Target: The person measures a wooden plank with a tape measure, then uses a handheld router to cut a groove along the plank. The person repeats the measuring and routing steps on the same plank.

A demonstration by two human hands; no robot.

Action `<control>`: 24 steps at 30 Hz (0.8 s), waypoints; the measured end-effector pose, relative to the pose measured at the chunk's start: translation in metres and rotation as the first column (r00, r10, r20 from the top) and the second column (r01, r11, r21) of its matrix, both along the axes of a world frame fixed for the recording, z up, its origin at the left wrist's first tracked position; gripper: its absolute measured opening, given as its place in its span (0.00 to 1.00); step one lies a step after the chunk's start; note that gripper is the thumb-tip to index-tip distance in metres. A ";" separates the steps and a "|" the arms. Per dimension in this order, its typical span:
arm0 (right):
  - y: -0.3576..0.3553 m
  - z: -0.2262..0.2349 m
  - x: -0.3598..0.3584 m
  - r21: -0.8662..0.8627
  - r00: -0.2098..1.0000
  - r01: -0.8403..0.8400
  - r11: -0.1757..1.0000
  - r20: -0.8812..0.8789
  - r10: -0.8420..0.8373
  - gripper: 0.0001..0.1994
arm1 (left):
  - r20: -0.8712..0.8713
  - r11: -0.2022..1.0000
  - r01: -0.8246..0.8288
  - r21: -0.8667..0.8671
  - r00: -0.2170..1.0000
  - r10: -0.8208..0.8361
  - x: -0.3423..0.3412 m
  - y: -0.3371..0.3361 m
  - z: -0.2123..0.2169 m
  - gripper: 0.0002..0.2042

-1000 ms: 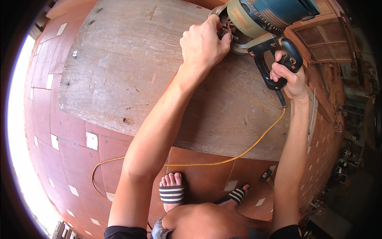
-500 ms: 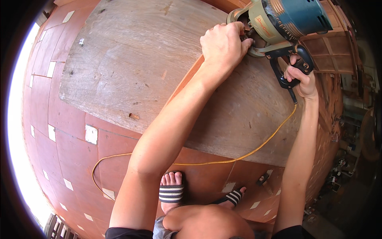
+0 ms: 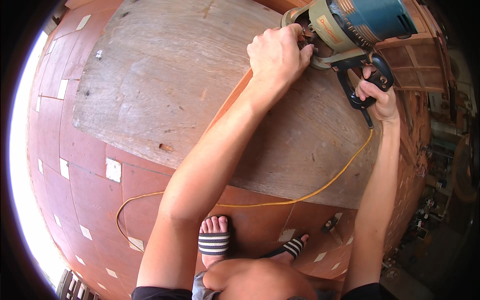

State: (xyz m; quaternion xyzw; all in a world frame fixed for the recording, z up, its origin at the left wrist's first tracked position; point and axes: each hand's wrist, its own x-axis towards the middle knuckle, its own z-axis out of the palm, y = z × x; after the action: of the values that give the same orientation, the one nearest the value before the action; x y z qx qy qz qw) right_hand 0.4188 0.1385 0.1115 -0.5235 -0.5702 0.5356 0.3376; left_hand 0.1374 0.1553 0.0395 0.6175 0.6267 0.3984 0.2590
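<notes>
A wood router [image 3: 342, 30] with a blue motor housing and pale metal base rests tilted at the far edge of the wooden board [image 3: 165, 90]. My right hand [image 3: 376, 95] is wrapped round its black D-shaped handle. At the router's open base, my left hand [image 3: 280, 52] is closed, its thumb and fingers at the gap beside the bit area; the part under the fingers is hidden. A narrow reddish wood strip [image 3: 232, 100] runs under my left forearm. From the handle, a yellow power cord [image 3: 327, 187] trails across the board.
Red tiles with small white insets [image 3: 114, 170] surround the board. The cord loops over the floor at left, near my sandalled feet [image 3: 215, 239]. A hammer-like tool [image 3: 331, 227] lies on the floor. Panelled wooden pieces [image 3: 412, 62] stand at far right, with dark clutter beyond.
My left hand and the router base have shifted slightly left. My right hand keeps its hold on the handle.
</notes>
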 end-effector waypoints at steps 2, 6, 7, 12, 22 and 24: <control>-0.002 -0.001 -0.004 0.009 1.000 0.010 1.000 -0.005 -0.010 0.11 | -0.014 1.000 -0.012 -0.014 1.000 0.012 0.000 0.000 0.001 0.16; -0.007 0.001 -0.015 0.041 1.000 0.031 0.999 -0.001 -0.031 0.11 | -0.027 0.999 -0.021 -0.027 0.999 0.020 0.002 0.002 0.000 0.15; -0.008 0.002 -0.016 0.052 0.999 0.041 0.998 0.001 -0.041 0.11 | -0.039 0.999 -0.028 -0.021 0.999 0.027 0.003 0.002 0.000 0.15; -0.009 -0.002 -0.011 0.015 1.000 0.024 1.000 0.006 -0.024 0.12 | -0.049 0.999 -0.039 0.014 0.998 0.040 0.003 0.004 -0.004 0.15; -0.019 -0.004 -0.033 0.022 0.996 0.079 0.997 -0.037 -0.079 0.10 | -0.032 0.997 -0.042 0.060 0.999 0.044 0.003 0.011 -0.010 0.20; -0.020 -0.004 -0.036 0.037 0.995 0.090 0.995 -0.044 -0.088 0.11 | 0.004 0.998 -0.020 0.055 1.000 0.020 0.002 0.010 -0.006 0.20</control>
State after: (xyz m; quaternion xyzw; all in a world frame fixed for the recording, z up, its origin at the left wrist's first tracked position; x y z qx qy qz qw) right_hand 0.3833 0.1182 0.1075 -0.5305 -0.5492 0.5198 0.3832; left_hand 0.1395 0.1649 0.0333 0.6173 0.6213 0.4192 0.2392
